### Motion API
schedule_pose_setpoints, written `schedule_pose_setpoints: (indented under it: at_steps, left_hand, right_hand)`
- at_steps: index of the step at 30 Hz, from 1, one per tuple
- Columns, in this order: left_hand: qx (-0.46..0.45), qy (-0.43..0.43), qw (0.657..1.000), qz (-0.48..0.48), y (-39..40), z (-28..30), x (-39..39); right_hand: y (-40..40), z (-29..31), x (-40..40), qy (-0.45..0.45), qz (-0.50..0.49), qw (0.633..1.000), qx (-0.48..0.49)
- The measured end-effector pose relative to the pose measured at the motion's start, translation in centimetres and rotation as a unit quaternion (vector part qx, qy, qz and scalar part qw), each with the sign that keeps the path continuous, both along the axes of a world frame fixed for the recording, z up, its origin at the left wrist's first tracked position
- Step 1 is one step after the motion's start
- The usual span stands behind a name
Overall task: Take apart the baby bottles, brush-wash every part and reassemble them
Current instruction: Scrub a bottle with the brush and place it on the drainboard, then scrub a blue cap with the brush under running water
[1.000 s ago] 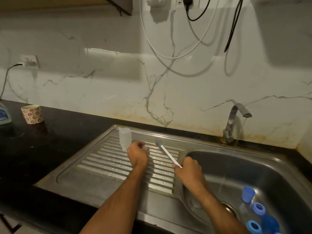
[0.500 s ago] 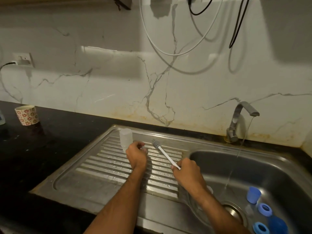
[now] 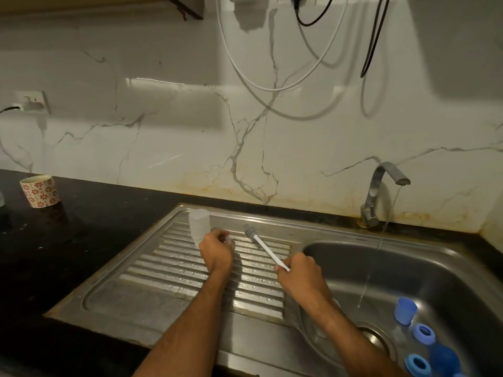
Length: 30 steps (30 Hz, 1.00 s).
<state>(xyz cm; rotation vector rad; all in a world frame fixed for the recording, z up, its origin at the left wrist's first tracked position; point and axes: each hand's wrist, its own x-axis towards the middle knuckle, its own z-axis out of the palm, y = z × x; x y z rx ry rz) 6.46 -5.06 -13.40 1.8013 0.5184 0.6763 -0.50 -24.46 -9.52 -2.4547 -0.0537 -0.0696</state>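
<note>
My left hand [image 3: 217, 251] rests over the ribbed drainboard [image 3: 168, 273], fingers closed on a small clear part, likely a teat [image 3: 228, 240], mostly hidden. Just left of it a clear bottle body [image 3: 199, 225] stands upside down at the drainboard's far edge. My right hand [image 3: 299, 273] grips the white handle of a thin brush [image 3: 262, 244], whose grey head points up-left near the left hand. In the basin's right corner lie a blue cap [image 3: 405, 311], two blue collar rings [image 3: 423, 334] [image 3: 417, 365] and a blue dome cap [image 3: 444, 359].
The steel sink basin [image 3: 449, 273] is on the right with a grey tap [image 3: 381, 186] running a thin stream of water. A flower-patterned cup [image 3: 40, 190] sits on the black counter [image 3: 68, 240] at far left. Cables hang down the marble wall.
Both hands and the brush stay nearly where they were. The camera has shifted slightly, so the scene sits a little differently in the frame.
</note>
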Motion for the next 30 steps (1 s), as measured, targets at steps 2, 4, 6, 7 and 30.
schedule_pose_setpoints:
  at_steps: [2,4,6,7,30]
  left_hand:
    - [-0.001,0.000,1.000,0.002,-0.1,0.0,-0.1]
    - [-0.001,0.000,1.000,0.003,-0.3,0.1,-0.2]
    - [-0.002,-0.001,1.000,0.002,-0.5,0.4,-0.3]
    - [0.000,0.000,1.000,0.001,-0.6,0.6,-0.3]
    - [0.070,0.006,0.996,-0.061,-10.2,3.3,-3.1]
  right_hand:
    - [0.0,-0.1,0.0,0.003,-0.002,1.000,-0.006]
    - [-0.2,-0.1,0.0,0.004,-0.004,1.000,-0.008]
    - [-0.3,-0.1,0.1,0.002,-0.003,1.000,-0.007]
    - [-0.4,-0.1,0.1,0.003,-0.003,1.000,-0.005]
    - [-9.5,3.8,-4.9,-0.021,-0.088,0.996,-0.011]
